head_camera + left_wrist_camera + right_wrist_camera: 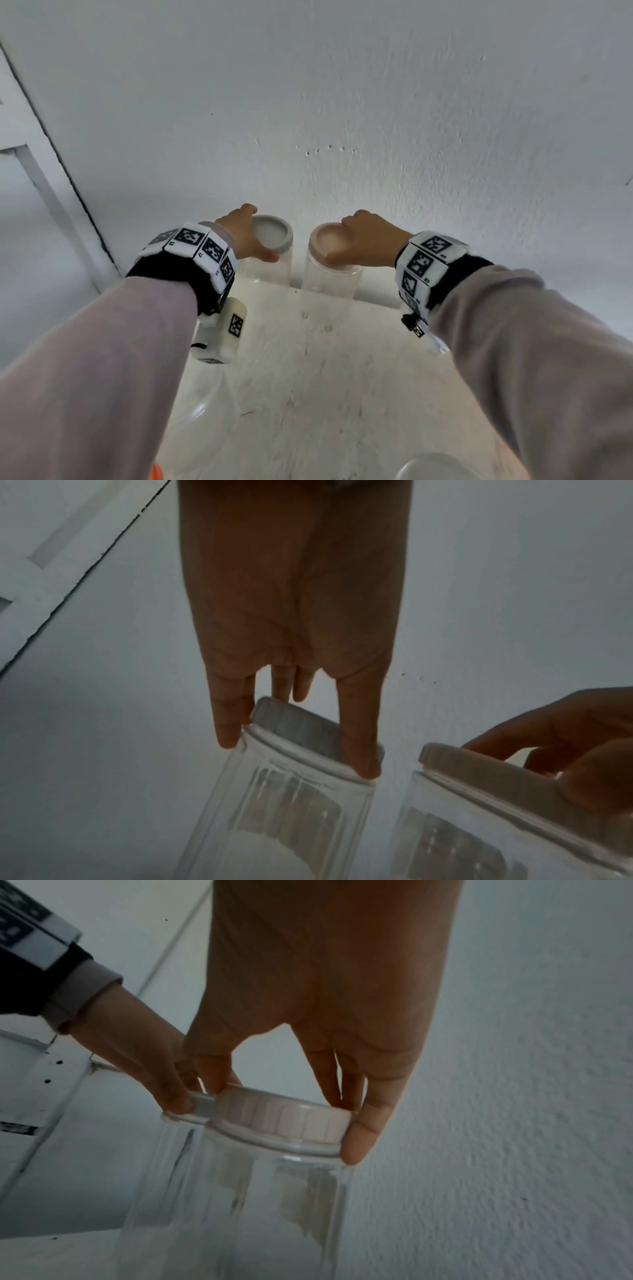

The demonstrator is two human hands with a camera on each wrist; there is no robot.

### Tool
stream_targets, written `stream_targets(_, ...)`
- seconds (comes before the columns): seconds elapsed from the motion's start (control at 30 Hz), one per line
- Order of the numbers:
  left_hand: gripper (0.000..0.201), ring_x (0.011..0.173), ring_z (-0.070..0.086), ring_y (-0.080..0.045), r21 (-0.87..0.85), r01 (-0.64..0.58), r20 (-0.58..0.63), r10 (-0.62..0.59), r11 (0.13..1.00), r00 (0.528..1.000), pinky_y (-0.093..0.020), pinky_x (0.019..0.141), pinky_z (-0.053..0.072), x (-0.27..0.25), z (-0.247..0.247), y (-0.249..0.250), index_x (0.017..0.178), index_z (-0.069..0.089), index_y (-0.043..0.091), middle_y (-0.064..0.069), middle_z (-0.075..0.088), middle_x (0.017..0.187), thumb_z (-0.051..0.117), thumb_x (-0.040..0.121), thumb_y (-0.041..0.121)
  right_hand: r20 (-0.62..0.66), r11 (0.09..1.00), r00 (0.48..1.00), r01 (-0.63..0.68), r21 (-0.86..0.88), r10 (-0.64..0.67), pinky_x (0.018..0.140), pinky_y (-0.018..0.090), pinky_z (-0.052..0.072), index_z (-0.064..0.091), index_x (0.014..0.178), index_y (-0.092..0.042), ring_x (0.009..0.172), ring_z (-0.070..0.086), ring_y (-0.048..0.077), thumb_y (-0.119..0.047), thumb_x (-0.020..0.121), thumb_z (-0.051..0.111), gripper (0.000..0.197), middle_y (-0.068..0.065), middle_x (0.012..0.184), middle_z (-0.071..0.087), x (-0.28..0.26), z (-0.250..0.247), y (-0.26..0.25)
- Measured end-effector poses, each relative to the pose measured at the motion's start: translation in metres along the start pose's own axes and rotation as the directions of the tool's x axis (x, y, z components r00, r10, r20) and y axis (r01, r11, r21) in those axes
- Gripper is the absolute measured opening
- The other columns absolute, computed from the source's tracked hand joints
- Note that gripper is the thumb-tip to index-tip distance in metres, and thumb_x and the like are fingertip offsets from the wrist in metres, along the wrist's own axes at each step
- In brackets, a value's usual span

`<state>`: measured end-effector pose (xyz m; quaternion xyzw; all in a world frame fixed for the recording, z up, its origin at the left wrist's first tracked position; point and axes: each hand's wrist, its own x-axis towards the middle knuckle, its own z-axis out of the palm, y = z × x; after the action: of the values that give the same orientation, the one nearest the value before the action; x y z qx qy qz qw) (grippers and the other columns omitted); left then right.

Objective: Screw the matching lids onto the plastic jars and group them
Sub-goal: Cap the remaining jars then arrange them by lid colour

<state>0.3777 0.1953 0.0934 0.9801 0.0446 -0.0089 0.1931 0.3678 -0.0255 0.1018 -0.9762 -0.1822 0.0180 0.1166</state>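
Note:
Two clear plastic jars stand side by side at the table's far edge, close to the wall. The left jar [270,270] wears a grey lid [274,234]; my left hand [262,233] grips that lid from above, thumb on the near rim and fingers over the far rim. The right jar [329,284] carries a pale pink lid [327,240], held the same way by my right hand [337,239]. The left wrist view shows my fingers [359,737] down the ribbed grey lid [301,729]. In the right wrist view my fingers [359,1134] clasp the pink lid [291,1118].
A white table [308,377] reaches the white wall [342,102]. Another clear jar [202,397] stands under my left forearm, and a clear rounded piece [435,467] sits at the bottom edge. Something orange [158,472] peeks in bottom left. A door frame [44,171] runs along the left.

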Motion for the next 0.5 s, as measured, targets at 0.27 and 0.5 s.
stream_targets(0.27,0.089,0.12,0.048,-0.03,0.04,0.014,-0.017,-0.013,0.999,1.0,-0.038,0.096,0.041,0.033,0.01,-0.002,0.139,0.03,0.006,-0.012,0.045,0.135,0.08,0.071,0.035,0.002,1.0,1.0,-0.024,-0.01,0.024,0.07,0.031,0.034,0.042,0.082,-0.013,0.084,0.043,0.023,-0.055,0.08,0.06,0.046,-0.001,0.079,0.041,0.049,0.022,-0.003)
stream_targets(0.5,0.077,0.12,0.048,-0.031,0.052,-0.02,-0.027,0.021,0.998,0.999,-0.039,0.099,0.04,0.051,0.017,0.007,0.134,0.038,0.001,-0.016,0.047,0.134,0.077,0.075,0.031,-0.002,0.999,0.999,-0.032,0.005,0.032,0.075,0.032,0.037,0.054,0.114,-0.01,0.09,0.044,0.026,-0.053,0.085,0.058,0.052,0.007,0.1,0.044,0.062,0.023,-0.01)
